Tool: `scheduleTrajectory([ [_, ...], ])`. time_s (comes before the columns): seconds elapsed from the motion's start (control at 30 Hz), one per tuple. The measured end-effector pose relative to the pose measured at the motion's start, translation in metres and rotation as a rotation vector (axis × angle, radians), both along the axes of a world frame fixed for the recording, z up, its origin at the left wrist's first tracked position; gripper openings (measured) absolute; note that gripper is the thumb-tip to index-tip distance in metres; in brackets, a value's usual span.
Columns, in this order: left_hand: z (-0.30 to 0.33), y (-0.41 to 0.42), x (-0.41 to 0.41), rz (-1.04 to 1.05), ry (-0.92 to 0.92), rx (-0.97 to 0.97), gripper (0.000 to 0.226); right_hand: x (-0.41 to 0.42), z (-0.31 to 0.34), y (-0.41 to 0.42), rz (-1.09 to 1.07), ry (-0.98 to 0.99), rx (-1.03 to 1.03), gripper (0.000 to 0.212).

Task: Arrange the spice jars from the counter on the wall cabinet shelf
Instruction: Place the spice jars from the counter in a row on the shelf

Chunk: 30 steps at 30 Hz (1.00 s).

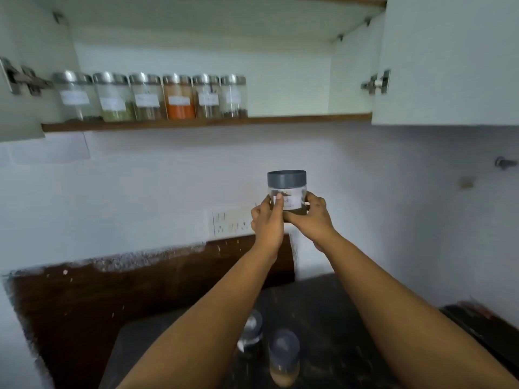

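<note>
Jar (287, 194), short and round, clear wall, matte grey screw lid, white paper label, dark brown contents at the bottom; held upright in mid-air at centre frame, below the wall cabinet shelf (280, 119), well above the counter (323, 299). Left hand (267, 220) grips the jar's side from 9 o'clock, thumb laid across the label, fingers wrapped behind. Right hand (310, 217) grips from 4 o'clock, fingers curled under the base and up the side. Both forearms extended forward and upward.

Shelf: white interior, dark wood front edge. Six tall clear jars (151, 96) with shiny metal caps and white labels stand in a touching row at 10 o'clock; one holds orange powder.

Counter: dark, speckled. Two further jars at 6 o'clock, blurred: metal-capped jar (250, 332) and, just beside it, grey-lidded jar (283, 357) with pale contents.
</note>
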State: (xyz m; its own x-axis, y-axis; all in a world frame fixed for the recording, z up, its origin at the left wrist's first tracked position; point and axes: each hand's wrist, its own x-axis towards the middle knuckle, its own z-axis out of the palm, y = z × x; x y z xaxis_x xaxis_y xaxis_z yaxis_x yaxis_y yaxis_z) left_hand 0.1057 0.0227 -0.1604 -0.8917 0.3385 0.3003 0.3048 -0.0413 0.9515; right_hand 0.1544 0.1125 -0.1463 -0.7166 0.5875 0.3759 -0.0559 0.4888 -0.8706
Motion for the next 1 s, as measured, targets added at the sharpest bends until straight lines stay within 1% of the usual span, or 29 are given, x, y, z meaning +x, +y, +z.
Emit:
scheduleTrajectory([
  [0.2, 0.107, 0.005, -0.018, 0.027, 0.385, 0.077, 0.044, -0.023, 0.103, 0.01, -0.062, 0.234, 0.161, 0.073],
  [0.27, 0.14, 0.007, -0.027, 0.007, 0.461, 0.099, 0.038, -0.037, 0.136, 0.018, -0.05, 0.31, 0.204, 0.078],
  [0.33, 0.17, 0.009, -0.041, -0.064, 0.428, 0.123, 0.032, -0.052, 0.161, 0.031, -0.011, 0.379, 0.202, 0.085],
  [0.4, 0.199, 0.014, -0.057, -0.126, 0.415, 0.128, 0.038, -0.07, 0.189, 0.045, 0.027, 0.425, 0.147, 0.079],
  [0.43, 0.211, 0.015, -0.063, -0.111, 0.446, 0.098, 0.043, -0.078, 0.202, 0.051, 0.057, 0.427, 0.113, 0.075],
  [0.5, 0.229, 0.018, -0.08, -0.028, 0.567, -0.017, 0.046, -0.098, 0.223, 0.06, 0.107, 0.409, 0.115, 0.073],
  [0.53, 0.236, 0.02, -0.092, 0.038, 0.633, -0.115, 0.047, -0.11, 0.231, 0.065, 0.115, 0.385, 0.146, 0.073],
  [0.6, 0.238, 0.02, -0.12, 0.222, 0.719, -0.396, 0.053, -0.133, 0.237, 0.074, 0.094, 0.283, 0.241, 0.079],
  [0.67, 0.229, 0.013, -0.154, 0.413, 0.734, -0.625, 0.057, -0.157, 0.232, 0.082, 0.06, 0.095, 0.327, 0.088],
  [0.73, 0.212, 0.008, -0.181, 0.517, 0.72, -0.776, 0.058, -0.182, 0.226, 0.09, 0.046, -0.036, 0.343, 0.088],
  [0.8, 0.199, 0.009, -0.197, 0.573, 0.76, -0.85, 0.054, -0.201, 0.227, 0.096, 0.038, -0.102, 0.348, 0.09],
  [0.87, 0.197, 0.011, -0.203, 0.604, 0.818, -0.874, 0.049, -0.214, 0.234, 0.099, 0.027, -0.148, 0.355, 0.093],
  [1.0, 0.202, 0.013, -0.212, 0.593, 0.775, -0.971, 0.053, -0.241, 0.24, 0.108, 0.004, -0.214, 0.319, 0.093],
])
